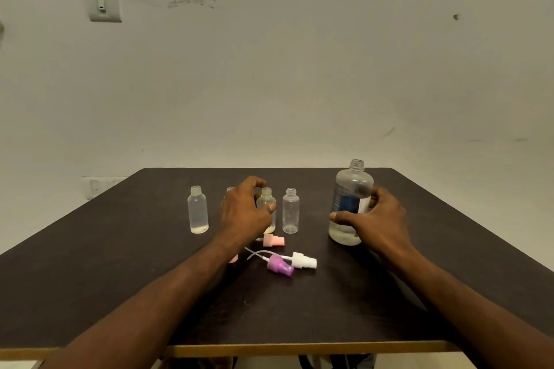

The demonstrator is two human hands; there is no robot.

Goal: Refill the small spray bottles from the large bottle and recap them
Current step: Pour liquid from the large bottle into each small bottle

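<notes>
1. A dark table (120, 278) stands against a pale wall (299, 69).
2. The big bottle (352, 189) stands upright near the right edge of the table, toward the far side. Its cap is off. It has a little clear liquid at the bottom and a blue and white label.
3. The right hand (380, 219) is wrapped around the big bottle. The thumb lies across the front and the other fingers curl round the right side.
4. Four small bottles stand in a row toward the far edge of the table, left of the big bottle. All have open tops.
5. The far-left small bottle (198, 210) has a bit of liquid at the bottom.
6. The second small bottle (230, 189) is mostly hidden behind the left hand.
7. The yellowish small bottle (266, 198) is third. The left hand (244, 213) curls around it, with the thumb on its front and the fingers bent over by its neck.
8. The clear small bottle (290, 211) is just beside it, on the right, and looks empty.
9. Spray tops lie in the middle of the table, nearer the person than the row: a pink spray top (274, 241), a white spray top (302, 260) and a purple spray top (280, 266). The white and purple ones touch.
10. Another pink bit (233, 258) peeks out beside the left wrist. I cannot tell what it is.
</notes>
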